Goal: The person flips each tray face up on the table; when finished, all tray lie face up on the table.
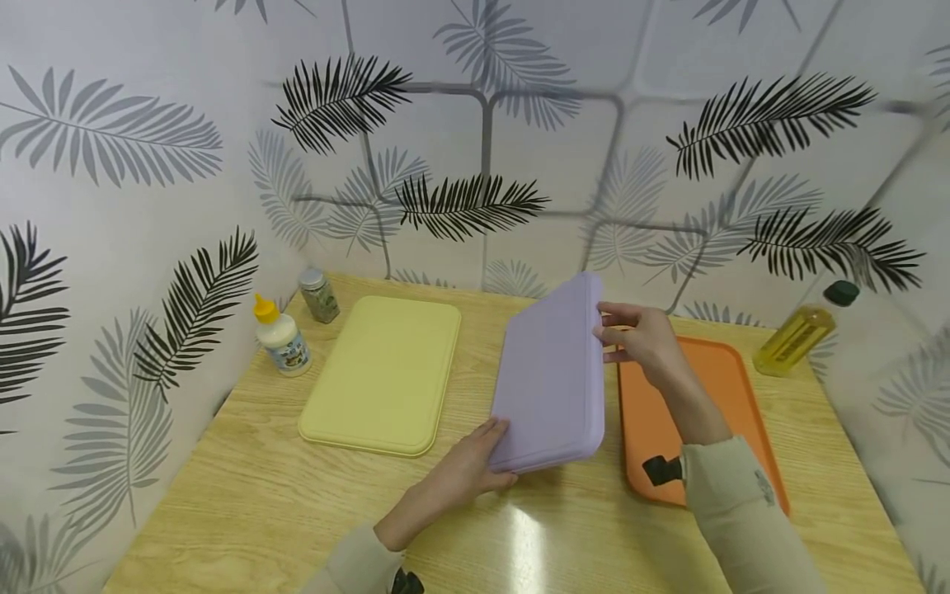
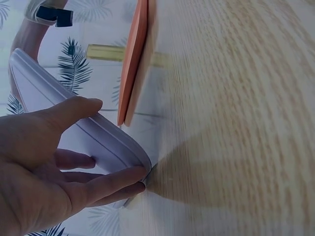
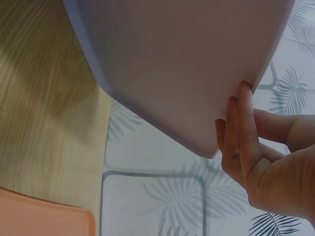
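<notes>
A lilac rectangular tray is tilted above the wooden table, its right side raised and its lower left side close to the tabletop. My left hand grips the tray's near left corner; in the left wrist view the thumb lies over the edge, with fingers against the tray. At the raised right edge, my right hand pinches the tray toward its far end. The right wrist view shows the right hand with fingers on the broad face of the tray and the thumb on the other side.
A yellow tray lies to the left, an orange tray to the right under my right forearm. At the back left stand a glue bottle and a small jar. An oil bottle stands far right. Patterned fabric borders the table.
</notes>
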Tool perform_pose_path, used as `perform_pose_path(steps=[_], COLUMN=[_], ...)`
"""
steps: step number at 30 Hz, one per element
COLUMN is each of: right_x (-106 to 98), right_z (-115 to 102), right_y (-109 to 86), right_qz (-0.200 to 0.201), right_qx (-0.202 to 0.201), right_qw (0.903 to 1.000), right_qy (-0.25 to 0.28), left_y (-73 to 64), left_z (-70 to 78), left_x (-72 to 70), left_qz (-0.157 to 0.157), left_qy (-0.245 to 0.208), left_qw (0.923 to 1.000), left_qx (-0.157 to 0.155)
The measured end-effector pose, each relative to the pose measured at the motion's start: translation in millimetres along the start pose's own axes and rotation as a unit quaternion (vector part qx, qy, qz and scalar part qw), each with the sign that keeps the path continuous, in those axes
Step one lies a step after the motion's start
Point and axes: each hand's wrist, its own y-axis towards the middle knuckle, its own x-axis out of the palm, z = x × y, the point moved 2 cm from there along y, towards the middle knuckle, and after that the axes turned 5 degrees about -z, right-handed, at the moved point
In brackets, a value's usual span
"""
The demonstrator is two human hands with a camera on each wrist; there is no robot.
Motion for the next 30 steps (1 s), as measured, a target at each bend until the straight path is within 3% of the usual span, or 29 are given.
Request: perform_pose_path(steps=[15,30], right_x=[14.3,30.1], right_z=[-24.6,-40.2], right_y=[11.4,22.1], right_qz=[0.007,0.015], right_qx=[-0.014,-0.025], right_qw=[0.9994,0.9980], right_qy=[0.031,0.057], left_y=[5.4,7.0], left_z=[2.8,17.0], left_x=[5.5,6.3], left_qz=[0.035,0.036], left_qy=[-0.067,-0.178], left_qw=[0.9961,0.9823], left_qx=[0.045,0.047])
